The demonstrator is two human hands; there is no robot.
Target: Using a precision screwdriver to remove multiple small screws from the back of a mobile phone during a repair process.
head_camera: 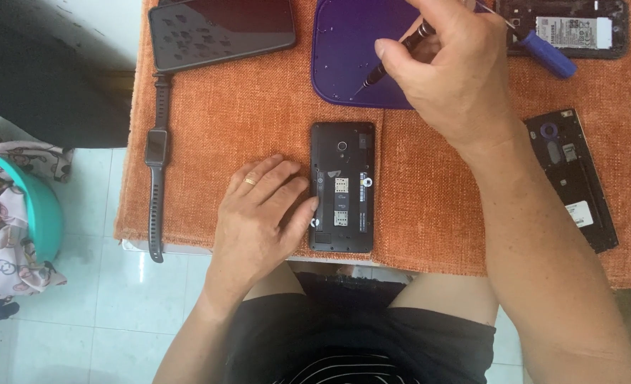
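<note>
Orange woven cloth (258, 114) covers the worktop, probably to stop small parts sliding. Centre of frame: black phone with back cover off (342, 187), lying flat, card slots exposed, its bottom end close to the near cloth edge. Left hand (262, 217) rests flat on the cloth just left of it, fingers (290, 192) loosely spread and touching the phone's left side, apparently bracing it; nothing pinched. Right hand (447, 67), upper centre-right, pinches a thin black precision screwdriver (393, 60) between thumb and fingertips, tip angled down-left over a purple tray (344, 50) at top centre; tip looks at or near the tray surface, contact unclear. Blue-handled tool (548, 53) lies upper right beside another opened phone (578, 28) at the top edge. A third opened device (575, 178) lies tilted at right, near the cloth's right edge. Dark tablet-like screen (219, 28) upper left; black smartwatch (157, 167) stretched along the left cloth edge. Bare cloth between watch and centre phone gives open room; right side crowded by the forearm. Teal bucket (41, 213) on tiled floor at far left.
</note>
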